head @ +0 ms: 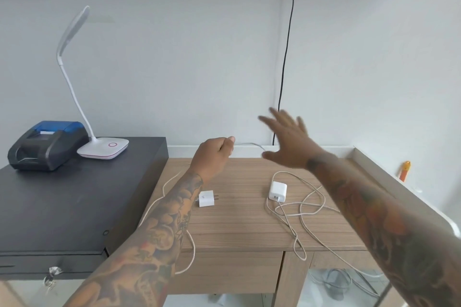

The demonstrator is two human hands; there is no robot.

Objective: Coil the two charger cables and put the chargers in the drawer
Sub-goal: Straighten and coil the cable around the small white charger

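Two white chargers lie on the wooden counter: small charger (206, 198) left, larger charger (277, 191) right, its cable (303, 209) uncoiled and trailing over the front edge. Left hand (212, 154) fisted, pinching a cable end; right hand (289, 139) spread, empty, above the back edge.

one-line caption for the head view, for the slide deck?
Left hand pinches a cable end, right hand open above two white chargers with uncoiled cables on the wooden counter.

Matt wood-grain table (237, 229), glossy white plastic chargers (277, 191), matt black cabinet (62, 207)
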